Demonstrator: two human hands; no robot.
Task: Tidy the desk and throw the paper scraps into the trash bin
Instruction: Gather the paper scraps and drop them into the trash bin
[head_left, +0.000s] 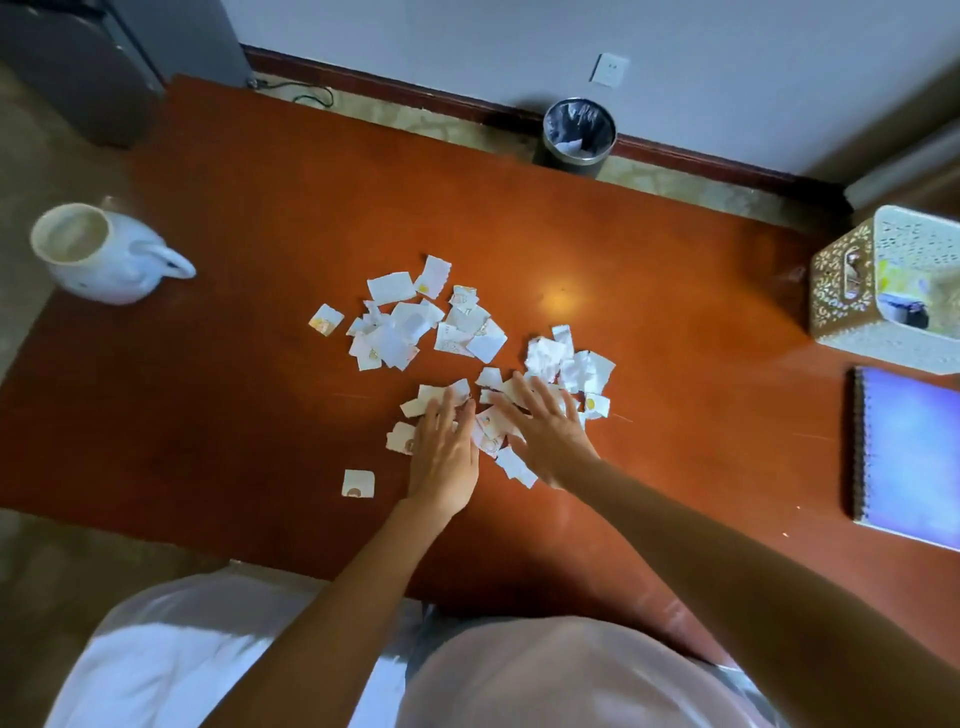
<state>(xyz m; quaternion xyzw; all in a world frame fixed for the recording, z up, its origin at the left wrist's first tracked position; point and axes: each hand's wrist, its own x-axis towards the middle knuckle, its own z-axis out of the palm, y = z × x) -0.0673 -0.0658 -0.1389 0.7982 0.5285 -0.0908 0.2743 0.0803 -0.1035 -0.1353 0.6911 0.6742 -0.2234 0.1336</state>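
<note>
A person's view down onto a reddish wooden desk (234, 389). Torn white paper scraps (415, 322) lie scattered at its centre. The left hand (444, 457) and right hand (545, 431) rest palms down on the nearest scraps, fingers straight and spread, gripping nothing.

The job now appears to be gathering. It would go best if both hands swept inward, herding the loose pieces into one heap before scooping, so none slide off. One stray scrap (358, 484) sits apart at eight o'clock from the left hand and needs fetching.

The scatter has no clear heading; its long axis seems to run from ten o'clock to four o'clock.

The trash bin (579, 135) stands upright on the floor beyond the desk's far edge, at twelve o'clock, mouth upward. A white jug (98, 254) sits at nine o'clock; a patterned tissue box (883, 291) and spiral notebook (909, 457) at three.
</note>
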